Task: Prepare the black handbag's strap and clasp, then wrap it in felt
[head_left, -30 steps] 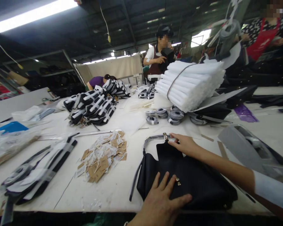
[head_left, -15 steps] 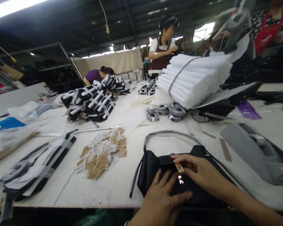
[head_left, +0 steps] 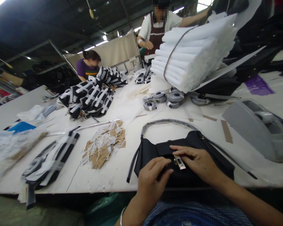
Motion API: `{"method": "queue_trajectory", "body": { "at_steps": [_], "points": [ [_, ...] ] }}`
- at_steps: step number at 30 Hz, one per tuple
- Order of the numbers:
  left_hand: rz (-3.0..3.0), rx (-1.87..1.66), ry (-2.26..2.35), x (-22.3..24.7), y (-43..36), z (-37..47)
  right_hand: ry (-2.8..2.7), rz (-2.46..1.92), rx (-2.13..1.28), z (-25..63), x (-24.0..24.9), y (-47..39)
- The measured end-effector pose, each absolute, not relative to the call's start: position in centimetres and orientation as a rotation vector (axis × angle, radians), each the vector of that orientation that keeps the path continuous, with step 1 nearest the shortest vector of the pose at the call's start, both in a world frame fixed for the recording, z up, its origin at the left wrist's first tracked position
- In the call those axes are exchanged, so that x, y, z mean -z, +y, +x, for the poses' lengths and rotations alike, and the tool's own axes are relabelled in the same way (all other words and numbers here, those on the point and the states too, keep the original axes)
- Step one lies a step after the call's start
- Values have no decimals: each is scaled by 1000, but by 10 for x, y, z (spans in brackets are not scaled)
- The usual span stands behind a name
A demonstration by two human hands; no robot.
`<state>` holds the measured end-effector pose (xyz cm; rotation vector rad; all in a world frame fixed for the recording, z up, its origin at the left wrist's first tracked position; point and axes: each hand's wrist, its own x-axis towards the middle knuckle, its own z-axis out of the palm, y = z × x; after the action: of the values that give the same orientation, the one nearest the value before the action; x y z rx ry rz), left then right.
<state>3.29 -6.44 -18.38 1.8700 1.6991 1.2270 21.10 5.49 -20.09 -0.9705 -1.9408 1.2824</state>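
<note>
I observed a black handbag [head_left: 188, 178] on the surface [head_left: 116, 180], beneath both hands. The right hand [head_left: 200, 161] rested on the flap [head_left: 163, 149] at the metal clasp [head_left: 180, 162]; I could not determine its grip. The left hand [head_left: 152, 175] was positioned beside the clasp, thumb and forefinger slightly parted. Cardboard tags [head_left: 101, 153] lay beyond its left side.

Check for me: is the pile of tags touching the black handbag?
Apart: in the head view, a strip of white tabletop shows between the pile of tags and the black handbag.
</note>
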Motion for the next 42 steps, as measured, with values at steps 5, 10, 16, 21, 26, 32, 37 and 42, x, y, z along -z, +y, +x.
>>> {"method": "queue_trajectory", "body": {
  "at_steps": [5, 10, 16, 21, 26, 32, 37, 42],
  "points": [
    [2105, -1123, 1625, 174, -50, 50, -1914, -942, -1268, 212, 205, 56],
    [2052, -1081, 1717, 172, -43, 58, -1914, -885, -1262, 211, 205, 56],
    [1910, -1015, 1757, 167, -41, 56, -1918, -823, -1222, 213, 209, 54],
    [1757, -1049, 1683, 161, -40, 52, -1918, -798, -1205, 213, 208, 54],
    [1628, -1048, 1603, 157, -38, 46, -1928, -776, -1227, 213, 211, 55],
    [1637, -980, 1618, 156, -33, 36, -1901, -762, -1306, 215, 211, 56],
    [1729, -867, 1676, 161, -24, 35, -1784, -753, -1497, 212, 210, 55],
    [1677, -1014, 1623, 162, -25, 38, -1676, -679, -1645, 215, 209, 53]
  ]
}}
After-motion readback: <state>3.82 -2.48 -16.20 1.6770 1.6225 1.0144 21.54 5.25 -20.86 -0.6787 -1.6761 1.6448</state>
